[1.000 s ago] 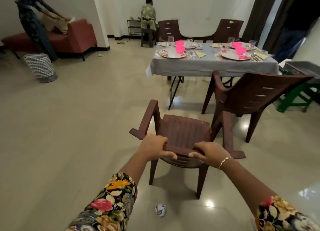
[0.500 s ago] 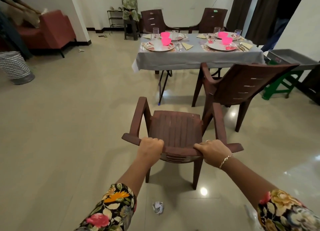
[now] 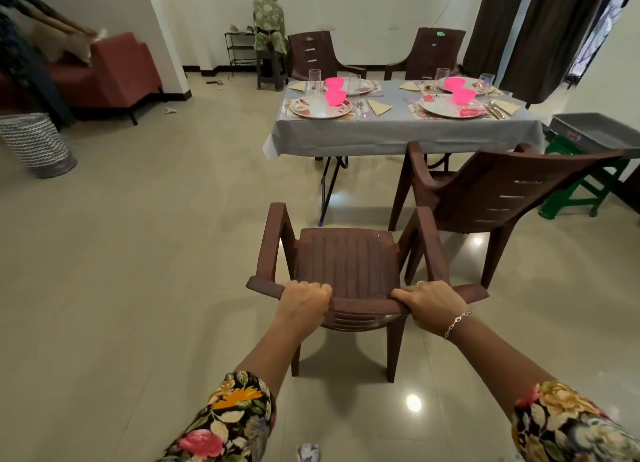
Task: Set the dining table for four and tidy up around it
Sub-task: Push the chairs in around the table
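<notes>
Both arms reach forward and down from flowered sleeves, elbows almost straight. The left hand (image 3: pixel 304 300) lies knuckles-up on the left end of the top edge of the brown plastic chair (image 3: pixel 346 264), its fingers curled over the far side of the rail in a clenched grasp. The right hand (image 3: pixel 433 304), with a bracelet (image 3: pixel 457 323) at the wrist, grasps the right end of the same edge, thumb stretched inward along the rail and fingers wrapped over it.

The chair stands on the tiled floor just in front of the person, seat facing the far dining table (image 3: pixel 398 132), well short of it. A second brown chair (image 3: pixel 502 191) stands right of it, near the table's near edge. On the grey cloth lie plates (image 3: pixel 320 108), pink bowls (image 3: pixel 335 96) and glasses (image 3: pixel 314 78).

Against half a second ago, both grasps are unchanged. The table sits slightly larger and lower in view. The crumpled paper (image 3: pixel 307 452) on the near floor has slid down to the bottom edge, and the striped basket (image 3: pixel 36 143) at far left shows more fully.
</notes>
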The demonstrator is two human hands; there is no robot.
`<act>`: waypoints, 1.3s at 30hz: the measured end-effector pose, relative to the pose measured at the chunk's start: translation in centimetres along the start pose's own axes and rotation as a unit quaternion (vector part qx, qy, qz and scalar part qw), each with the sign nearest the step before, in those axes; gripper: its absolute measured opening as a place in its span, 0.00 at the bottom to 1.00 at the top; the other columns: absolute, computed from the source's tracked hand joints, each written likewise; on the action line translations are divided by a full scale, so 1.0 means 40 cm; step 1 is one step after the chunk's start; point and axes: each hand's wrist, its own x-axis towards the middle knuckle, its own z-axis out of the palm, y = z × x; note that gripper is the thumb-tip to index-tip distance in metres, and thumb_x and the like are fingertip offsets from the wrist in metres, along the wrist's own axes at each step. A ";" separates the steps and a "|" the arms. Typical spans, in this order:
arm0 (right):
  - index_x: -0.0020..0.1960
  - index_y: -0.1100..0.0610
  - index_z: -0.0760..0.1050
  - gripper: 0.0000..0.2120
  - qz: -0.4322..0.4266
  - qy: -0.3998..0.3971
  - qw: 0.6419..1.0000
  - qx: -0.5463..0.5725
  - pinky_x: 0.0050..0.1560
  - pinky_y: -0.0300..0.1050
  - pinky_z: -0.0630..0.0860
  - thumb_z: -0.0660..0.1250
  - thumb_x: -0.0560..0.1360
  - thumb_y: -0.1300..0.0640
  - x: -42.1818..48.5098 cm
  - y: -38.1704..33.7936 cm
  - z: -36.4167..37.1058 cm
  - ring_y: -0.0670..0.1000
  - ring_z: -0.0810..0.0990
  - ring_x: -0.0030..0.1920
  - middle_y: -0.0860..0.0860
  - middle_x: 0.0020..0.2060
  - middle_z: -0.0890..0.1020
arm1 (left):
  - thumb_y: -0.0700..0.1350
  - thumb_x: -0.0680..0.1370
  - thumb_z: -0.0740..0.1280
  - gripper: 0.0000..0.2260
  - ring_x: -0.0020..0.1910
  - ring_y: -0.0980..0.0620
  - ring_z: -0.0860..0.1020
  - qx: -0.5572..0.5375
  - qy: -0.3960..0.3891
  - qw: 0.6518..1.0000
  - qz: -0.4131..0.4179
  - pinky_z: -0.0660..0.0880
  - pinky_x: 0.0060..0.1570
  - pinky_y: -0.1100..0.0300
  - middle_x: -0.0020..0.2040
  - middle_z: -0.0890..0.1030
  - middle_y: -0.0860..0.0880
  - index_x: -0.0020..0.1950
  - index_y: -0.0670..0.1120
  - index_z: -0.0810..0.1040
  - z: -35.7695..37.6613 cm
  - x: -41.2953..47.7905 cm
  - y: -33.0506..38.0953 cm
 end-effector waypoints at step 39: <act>0.64 0.51 0.66 0.16 -0.013 -0.001 1.000 0.001 0.45 0.47 0.74 0.56 0.77 0.58 0.773 0.446 0.009 0.55 0.78 0.52 0.51 0.54 0.79 | 0.40 0.77 0.57 0.08 0.50 0.46 0.78 0.023 -0.021 0.999 -0.032 0.67 0.43 0.57 0.50 0.80 0.46 0.52 0.44 0.75 0.043 0.800 -0.379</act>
